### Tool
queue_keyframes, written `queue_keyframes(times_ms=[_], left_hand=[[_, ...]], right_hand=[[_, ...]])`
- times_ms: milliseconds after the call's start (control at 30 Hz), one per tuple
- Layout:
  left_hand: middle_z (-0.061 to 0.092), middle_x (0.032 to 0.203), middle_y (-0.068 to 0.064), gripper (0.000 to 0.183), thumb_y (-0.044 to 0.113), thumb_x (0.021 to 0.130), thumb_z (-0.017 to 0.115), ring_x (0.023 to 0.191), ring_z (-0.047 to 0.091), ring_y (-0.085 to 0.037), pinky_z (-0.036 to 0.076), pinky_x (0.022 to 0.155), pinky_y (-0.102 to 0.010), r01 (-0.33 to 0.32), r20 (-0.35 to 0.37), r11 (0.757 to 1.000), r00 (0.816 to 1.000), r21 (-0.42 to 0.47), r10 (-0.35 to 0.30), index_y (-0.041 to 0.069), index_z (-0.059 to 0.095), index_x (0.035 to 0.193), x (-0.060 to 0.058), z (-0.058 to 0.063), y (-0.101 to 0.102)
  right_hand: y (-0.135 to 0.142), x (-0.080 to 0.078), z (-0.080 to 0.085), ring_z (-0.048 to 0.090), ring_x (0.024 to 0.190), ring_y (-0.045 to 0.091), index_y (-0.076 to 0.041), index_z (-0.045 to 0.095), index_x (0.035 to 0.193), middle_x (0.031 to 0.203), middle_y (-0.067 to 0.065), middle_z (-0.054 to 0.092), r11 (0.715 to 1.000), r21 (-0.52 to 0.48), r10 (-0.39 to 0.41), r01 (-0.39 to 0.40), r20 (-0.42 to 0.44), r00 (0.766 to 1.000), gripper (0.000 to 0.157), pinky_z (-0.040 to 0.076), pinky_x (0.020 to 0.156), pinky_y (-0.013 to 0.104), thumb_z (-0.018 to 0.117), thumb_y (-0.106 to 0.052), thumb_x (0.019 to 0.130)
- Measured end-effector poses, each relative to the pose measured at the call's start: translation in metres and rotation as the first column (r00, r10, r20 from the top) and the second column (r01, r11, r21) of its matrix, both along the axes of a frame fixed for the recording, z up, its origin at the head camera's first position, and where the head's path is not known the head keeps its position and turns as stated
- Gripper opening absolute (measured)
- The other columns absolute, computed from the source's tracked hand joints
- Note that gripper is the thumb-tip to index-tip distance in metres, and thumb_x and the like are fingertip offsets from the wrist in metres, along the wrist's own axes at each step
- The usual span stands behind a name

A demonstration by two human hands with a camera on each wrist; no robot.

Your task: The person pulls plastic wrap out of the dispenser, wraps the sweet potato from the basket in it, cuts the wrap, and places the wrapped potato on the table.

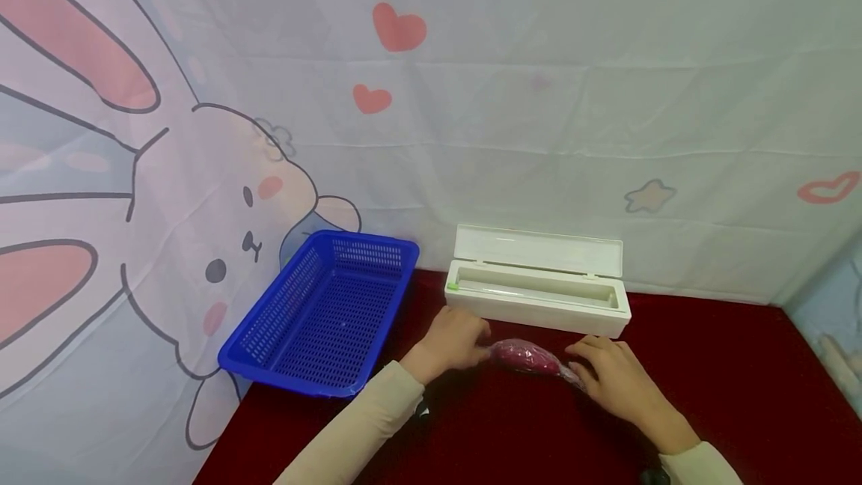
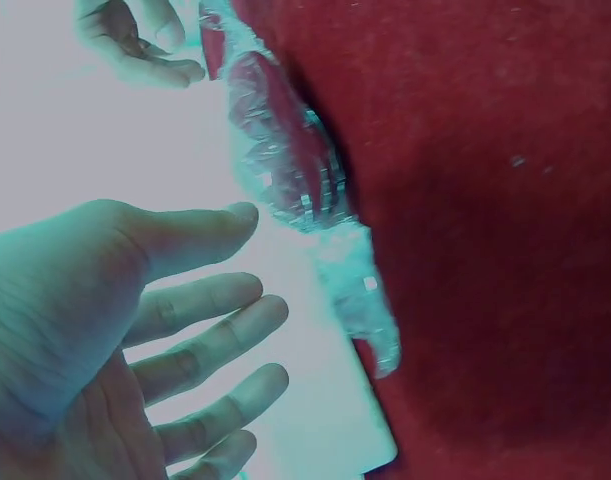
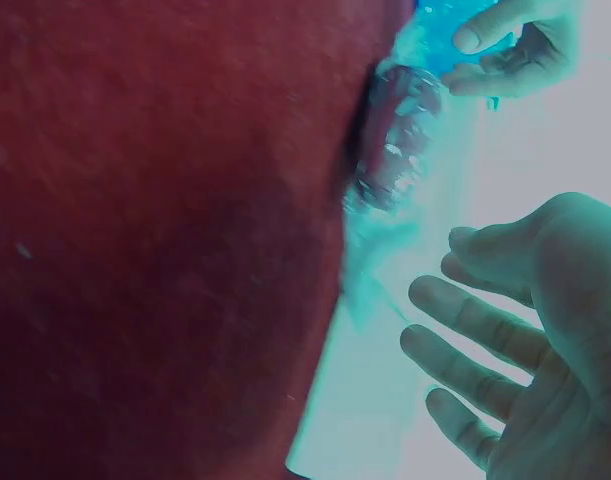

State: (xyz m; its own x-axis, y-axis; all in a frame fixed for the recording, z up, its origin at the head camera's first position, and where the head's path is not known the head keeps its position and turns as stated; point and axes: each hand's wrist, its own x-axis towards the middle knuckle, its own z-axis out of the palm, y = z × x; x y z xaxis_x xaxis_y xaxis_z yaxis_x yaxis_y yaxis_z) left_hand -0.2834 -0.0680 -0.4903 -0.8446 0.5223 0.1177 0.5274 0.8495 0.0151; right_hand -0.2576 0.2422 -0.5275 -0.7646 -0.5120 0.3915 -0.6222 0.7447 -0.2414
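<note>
A dark red, elongated item (image 1: pixel 528 357), perhaps a sweet potato, lies on the red cloth in clear plastic film; its exact kind is hard to tell. Loose film tails (image 2: pixel 360 290) stick out at both ends. My left hand (image 1: pixel 456 337) is beside the left tail, its thumb and fingers extended and apart in the left wrist view. Close to the other tail, my right hand (image 1: pixel 616 380) has its fingers spread and relaxed, as the right wrist view shows. Neither hand grips the wrapped item. Behind it stands a white cling film dispenser (image 1: pixel 539 313) with its lid raised.
To the left sits a blue plastic basket (image 1: pixel 387 335) with slotted walls. Dark red cloth (image 1: pixel 707 365) covers the table. A printed fabric backdrop (image 1: pixel 512 111) hangs right behind the dispenser and basket.
</note>
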Motion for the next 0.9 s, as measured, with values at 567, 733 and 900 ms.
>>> queue_keyframes(times_ms=[567,733,900], left_hand=[[0.069,0.144,-0.003,0.051,0.051,0.105,0.063,0.13,0.067,-0.028,0.052,0.107,-0.051,-0.045,0.042,0.999,0.998,-0.006,0.045,0.018,0.068,0.143,-0.011,0.085,0.002],[0.058,0.156,-0.01,0.057,0.05,0.109,0.056,0.143,0.056,-0.035,0.044,0.119,-0.054,-0.085,0.063,0.996,0.995,0.041,0.082,0.014,0.058,0.153,-0.017,0.107,-0.015],[0.052,0.162,-0.013,0.062,0.053,0.109,0.052,0.151,0.047,-0.038,0.037,0.123,-0.06,-0.135,0.042,0.984,0.99,0.118,0.131,0.015,0.053,0.158,-0.026,0.117,-0.039]], right_hand=[[0.057,-0.011,0.082,0.069,0.11,0.05,0.002,0.076,0.121,0.121,0.025,0.074,0.992,-0.031,-0.122,0.118,-0.146,0.982,0.033,0.05,0.089,0.071,0.082,-0.016,0.093],[0.077,-0.014,0.096,0.068,0.112,0.051,0.002,0.074,0.125,0.123,0.026,0.073,0.988,-0.047,-0.152,0.146,-0.172,0.973,0.041,0.051,0.091,0.071,0.083,-0.022,0.093],[0.096,-0.017,0.103,0.064,0.116,0.054,0.001,0.071,0.131,0.132,0.029,0.068,0.978,-0.04,-0.208,0.204,-0.172,0.963,0.055,0.049,0.091,0.072,0.082,-0.037,0.093]])
